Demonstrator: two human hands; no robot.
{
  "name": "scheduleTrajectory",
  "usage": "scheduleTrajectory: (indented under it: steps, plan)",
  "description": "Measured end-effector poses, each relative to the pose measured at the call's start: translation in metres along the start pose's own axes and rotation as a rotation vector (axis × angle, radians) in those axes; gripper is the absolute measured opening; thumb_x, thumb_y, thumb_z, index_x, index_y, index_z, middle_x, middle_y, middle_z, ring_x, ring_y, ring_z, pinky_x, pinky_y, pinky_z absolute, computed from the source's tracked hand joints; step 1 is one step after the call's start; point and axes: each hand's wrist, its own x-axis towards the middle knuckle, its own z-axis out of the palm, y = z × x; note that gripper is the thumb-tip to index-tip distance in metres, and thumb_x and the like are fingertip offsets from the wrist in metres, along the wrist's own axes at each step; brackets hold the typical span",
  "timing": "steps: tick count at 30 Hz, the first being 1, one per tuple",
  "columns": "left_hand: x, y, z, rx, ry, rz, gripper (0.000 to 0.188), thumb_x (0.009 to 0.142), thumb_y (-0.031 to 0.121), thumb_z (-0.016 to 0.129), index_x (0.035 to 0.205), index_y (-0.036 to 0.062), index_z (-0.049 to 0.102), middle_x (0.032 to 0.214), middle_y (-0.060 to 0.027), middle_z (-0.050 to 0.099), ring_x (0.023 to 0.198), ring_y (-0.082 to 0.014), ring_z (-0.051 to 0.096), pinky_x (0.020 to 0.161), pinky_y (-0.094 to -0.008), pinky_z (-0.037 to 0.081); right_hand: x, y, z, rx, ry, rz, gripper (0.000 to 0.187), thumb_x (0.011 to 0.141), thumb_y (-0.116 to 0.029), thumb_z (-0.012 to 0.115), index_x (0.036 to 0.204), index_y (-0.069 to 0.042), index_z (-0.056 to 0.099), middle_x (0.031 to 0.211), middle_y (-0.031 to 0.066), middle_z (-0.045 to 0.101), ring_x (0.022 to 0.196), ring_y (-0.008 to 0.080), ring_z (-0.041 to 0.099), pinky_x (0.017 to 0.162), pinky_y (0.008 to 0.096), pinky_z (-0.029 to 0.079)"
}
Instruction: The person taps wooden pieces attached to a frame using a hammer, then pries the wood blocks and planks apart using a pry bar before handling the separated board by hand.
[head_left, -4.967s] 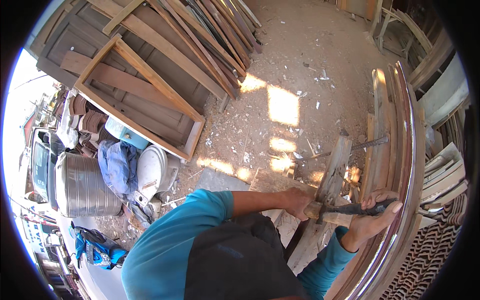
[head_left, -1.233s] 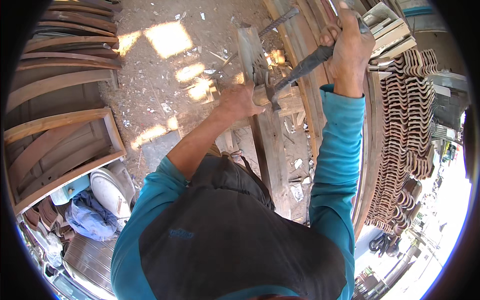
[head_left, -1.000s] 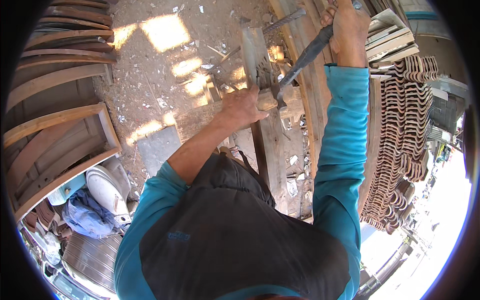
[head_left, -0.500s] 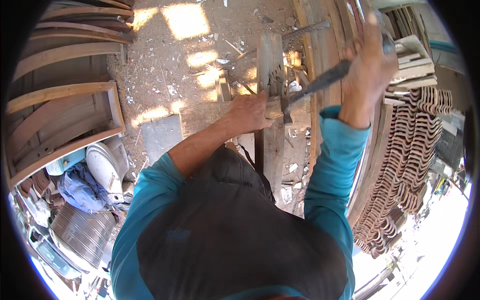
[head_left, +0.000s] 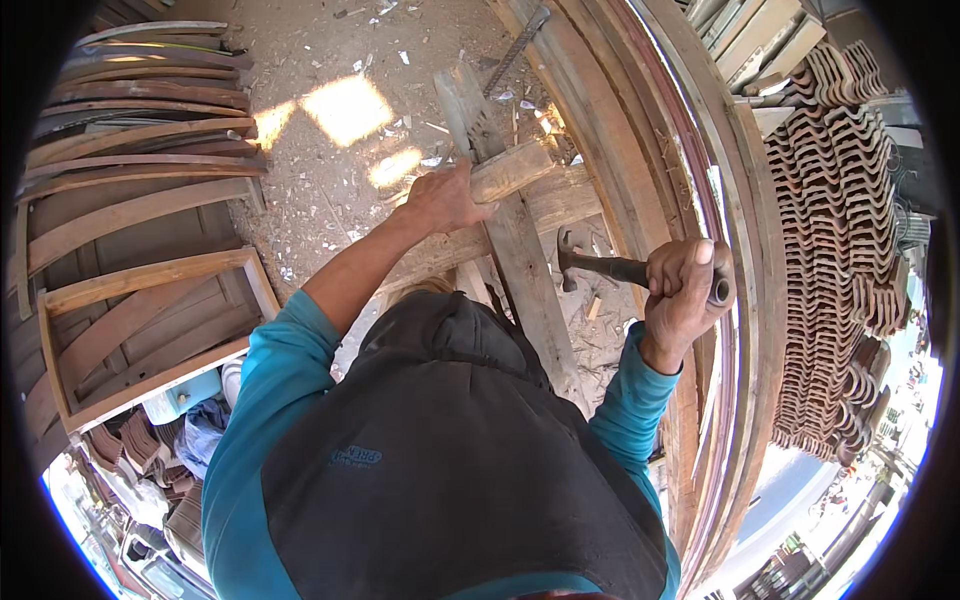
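Observation:
My right hand [head_left: 685, 298] is wrapped round the dark handle of a claw hammer [head_left: 612, 268]. The hammer lies nearly level, its head pointing left, apart from the wood. My left hand [head_left: 445, 200] grips the near end of a short wooden block [head_left: 515, 172], its fingers partly hidden behind the wood. That block rests across a long grey plank [head_left: 530, 280] running away from me. Beneath the plank, a wider board [head_left: 565, 198] crosses it. Several nails or spikes seem to stand up near the plank's far end, too small to make out.
Long timber beams [head_left: 600, 120] line the right side, with stacked clay roof tiles [head_left: 815, 270] beyond them. Curved wooden pieces [head_left: 150, 140] and a framed panel [head_left: 160, 280] lie at the left. A metal bar [head_left: 520, 45] leans at the far side. Debris litters the ground [head_left: 330, 200].
My right hand has come down and nearer with the hammer, whose head has drawn away from the wood. The short block now shows more fully in my left hand. The view has shifted.

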Motion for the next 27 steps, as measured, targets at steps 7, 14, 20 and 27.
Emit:
scheduleTrajectory:
  steps: [7,14,20,27]
  plan:
    - [-0.02,0.013,0.004,-0.02,0.003,-0.142,0.09,0.077,0.057,0.07,0.134,-0.0076,0.045,0.117,-0.0314,0.065,0.113,-0.0433,0.064,0.097,-0.0472,0.051,-0.032,-0.031,-0.038,0.142,0.269,-0.056,0.04,0.105,-0.028,0.052,0.072,-0.012,0.037,0.053,-0.0008,0.032,0.04,0.0098,0.032,0.04,0.0271,0.03]
    - [-0.031,0.004,0.025,-0.079,0.021,-0.12,0.085,0.079,0.055,0.073,0.127,-0.0102,0.047,0.111,-0.0339,0.066,0.107,-0.0426,0.067,0.092,-0.0471,0.052,0.01,-0.024,-0.176,0.429,0.86,-0.465,0.058,0.107,-0.053,0.031,0.068,-0.012,0.048,0.062,0.0041,0.049,0.067,0.0209,0.059,0.066,0.0355,0.05]
    - [-0.042,-0.005,0.029,-0.118,0.084,-0.095,0.087,0.078,0.054,0.073,0.128,-0.0118,0.046,0.11,-0.0335,0.066,0.107,-0.0419,0.067,0.092,-0.046,0.052,0.031,0.088,-0.256,0.458,0.898,-0.081,0.058,0.108,-0.046,0.034,0.096,0.006,0.057,0.098,0.0238,0.064,0.103,0.0363,0.061,0.099,0.0497,0.048]
    - [-0.047,-0.001,0.031,-0.279,0.036,-0.083,0.093,0.074,0.05,0.076,0.132,-0.0136,0.041,0.111,-0.0338,0.065,0.105,-0.0435,0.067,0.092,-0.0468,0.052,-0.008,0.106,-0.329,0.454,0.887,0.24,0.056,0.105,-0.031,0.053,0.142,0.006,0.036,0.124,0.0237,0.052,0.111,0.0349,0.057,0.088,0.043,0.056]
